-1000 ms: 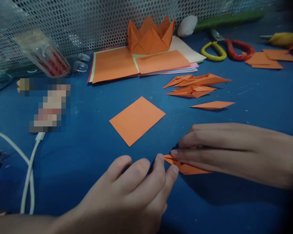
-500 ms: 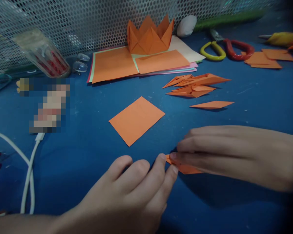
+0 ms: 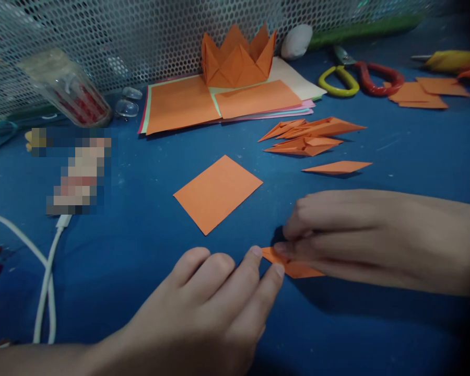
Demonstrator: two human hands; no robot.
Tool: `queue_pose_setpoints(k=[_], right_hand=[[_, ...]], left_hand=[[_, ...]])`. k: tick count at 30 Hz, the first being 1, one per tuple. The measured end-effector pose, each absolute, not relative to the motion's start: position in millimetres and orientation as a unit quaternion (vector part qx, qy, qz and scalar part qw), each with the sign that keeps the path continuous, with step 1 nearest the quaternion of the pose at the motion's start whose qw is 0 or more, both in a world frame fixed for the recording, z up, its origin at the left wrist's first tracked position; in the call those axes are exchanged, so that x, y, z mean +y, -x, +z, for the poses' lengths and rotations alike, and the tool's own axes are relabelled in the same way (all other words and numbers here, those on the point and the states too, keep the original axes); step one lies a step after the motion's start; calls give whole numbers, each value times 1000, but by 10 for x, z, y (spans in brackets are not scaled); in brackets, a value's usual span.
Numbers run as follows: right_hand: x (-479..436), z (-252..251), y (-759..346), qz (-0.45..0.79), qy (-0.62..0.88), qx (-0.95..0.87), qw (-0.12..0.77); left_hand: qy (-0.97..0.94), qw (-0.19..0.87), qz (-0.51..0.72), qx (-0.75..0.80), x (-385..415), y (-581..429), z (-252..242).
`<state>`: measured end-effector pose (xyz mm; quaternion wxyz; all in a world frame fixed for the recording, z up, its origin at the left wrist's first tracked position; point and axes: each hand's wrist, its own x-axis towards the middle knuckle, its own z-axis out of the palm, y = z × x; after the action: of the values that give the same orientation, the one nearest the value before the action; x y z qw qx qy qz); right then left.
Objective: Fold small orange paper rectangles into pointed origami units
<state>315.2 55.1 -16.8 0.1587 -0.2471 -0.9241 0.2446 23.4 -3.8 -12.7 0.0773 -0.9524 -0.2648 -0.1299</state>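
Note:
A small piece of folded orange paper point(image 3: 303, 270) lies on the blue table, its narrow tip pointing left. My left hand point(image 3: 219, 297) is closed, with the index fingertip and thumb holding the paper at its left tip. My right hand point(image 3: 337, 235) comes in from the right and lies over the paper, fingers bent together and fingertips pressed on its upper edge. That hand hides much of the paper. Beyond my hands, a flat orange paper square point(image 3: 219, 194) rests on the table. Further back are several folded orange paper pieces point(image 3: 317, 143) and a single one point(image 3: 339, 167).
An orange paper crown shape point(image 3: 238, 62) stands on a stack of coloured sheets point(image 3: 176, 107) at the back. Scissors with yellow and red handles point(image 3: 379, 81) and orange paper pieces point(image 3: 419, 94) lie back right. At left are a jar point(image 3: 68, 89) and a white cable point(image 3: 47, 282).
My right hand has risen slightly and its fingertips have slid a little right along the folded paper, baring more of the left tip. My left hand keeps its hold. The view shifted slightly.

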Motion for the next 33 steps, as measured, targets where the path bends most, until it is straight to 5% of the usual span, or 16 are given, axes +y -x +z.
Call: queue_pose_setpoints(k=[8, 19, 26, 33], right_hand=[[632, -81, -3302, 314, 231, -909, 147], [645, -202, -3288, 227, 197, -932, 204], [607, -150, -3188, 418, 358, -826, 122], [546, -180, -3248, 328, 230, -897, 184]], left_hand=[[955, 68, -100, -272, -39, -269, -76], [952, 41, -129, -275, 4, -387, -195], [953, 19, -180, -242, 16, -251, -138], [962, -42, -151, -225, 59, -226, -75]])
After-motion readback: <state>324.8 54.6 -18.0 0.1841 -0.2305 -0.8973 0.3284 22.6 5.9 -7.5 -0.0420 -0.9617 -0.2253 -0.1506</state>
